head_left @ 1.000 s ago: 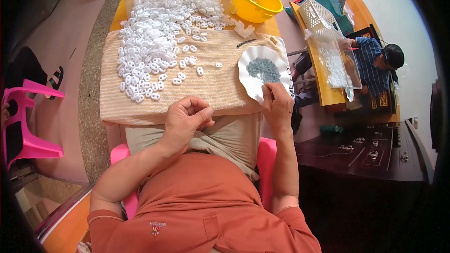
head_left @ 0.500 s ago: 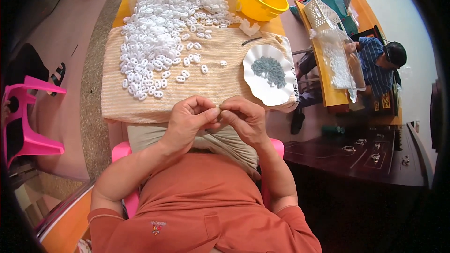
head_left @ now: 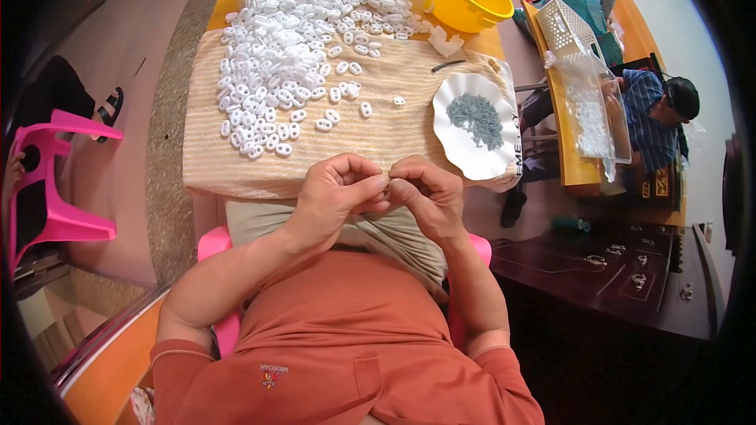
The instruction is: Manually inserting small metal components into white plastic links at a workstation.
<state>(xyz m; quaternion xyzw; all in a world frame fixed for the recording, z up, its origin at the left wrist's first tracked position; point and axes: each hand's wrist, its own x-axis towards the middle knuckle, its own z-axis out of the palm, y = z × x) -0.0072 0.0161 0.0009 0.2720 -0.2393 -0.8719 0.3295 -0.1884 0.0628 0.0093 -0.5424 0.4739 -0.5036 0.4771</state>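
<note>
My left hand (head_left: pixel 340 193) and my right hand (head_left: pixel 428 195) meet above my lap, just off the table's near edge. Thumb and forefinger of each are pinched together, the fingertips touching. Whatever sits between them is too small or too covered to make out. Beyond them, a large heap of white oval plastic pieces (head_left: pixel 276 71), each with two holes, spreads over the striped cloth (head_left: pixel 394 142). Nearest to my right hand is a white wavy-edged plate (head_left: pixel 465 164) bearing a pile of small grey-green pieces (head_left: pixel 476 120).
A yellow tub (head_left: pixel 471 0) stands at the far right of the table, near a crumpled pale scrap (head_left: pixel 446 42) and a short dark strip (head_left: pixel 449 66). A pink stool (head_left: pixel 67 189) is on the left. Two people sit at another table (head_left: pixel 583 173) on the right.
The whole view has shifted slightly, so everything appears further right. My hands keep the same fingertip pinch, with little visible movement between them.
</note>
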